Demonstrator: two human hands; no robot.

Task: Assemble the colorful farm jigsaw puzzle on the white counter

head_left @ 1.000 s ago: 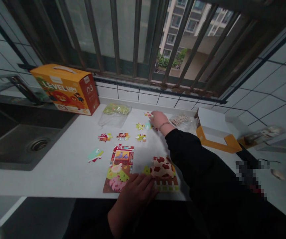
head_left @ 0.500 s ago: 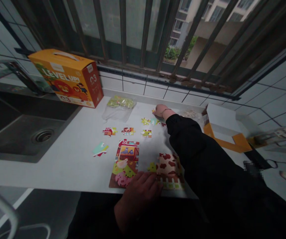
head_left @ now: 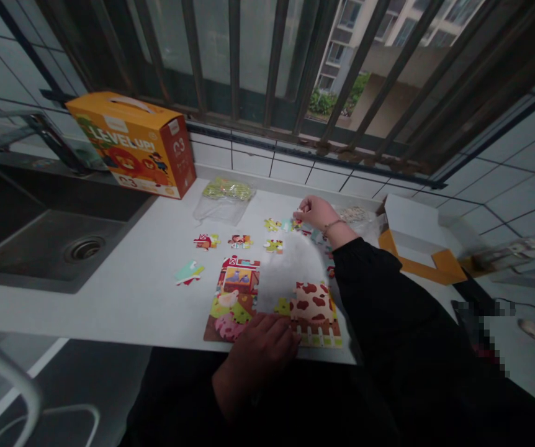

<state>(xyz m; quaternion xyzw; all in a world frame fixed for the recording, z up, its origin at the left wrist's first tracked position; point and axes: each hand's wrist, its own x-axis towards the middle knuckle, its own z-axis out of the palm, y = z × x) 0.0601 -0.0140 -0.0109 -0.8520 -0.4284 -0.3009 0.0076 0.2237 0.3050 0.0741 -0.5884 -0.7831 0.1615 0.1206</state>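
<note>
A partly joined farm jigsaw [head_left: 237,297] lies at the white counter's front edge, with a brown-and-white cow section [head_left: 314,310] on its right. My left hand [head_left: 260,351] rests flat on the jigsaw's lower edge, fingers stretched out. My right hand [head_left: 314,213] reaches to the back of the counter, its fingers pinched on a small puzzle piece [head_left: 298,218] among other loose pieces. More loose pieces [head_left: 239,241] lie in a row above the jigsaw, and a teal one [head_left: 189,272] sits to its left.
An orange puzzle box [head_left: 134,144] stands at the back left beside a dark sink [head_left: 58,239]. A clear bag of pieces [head_left: 223,198] lies behind the row. An open white and orange carton [head_left: 419,245] sits at the right. Barred window behind.
My right hand has drawn back a little from the far edge and lifted, its fingers now pinched on a piece. My left hand stays on the jigsaw.
</note>
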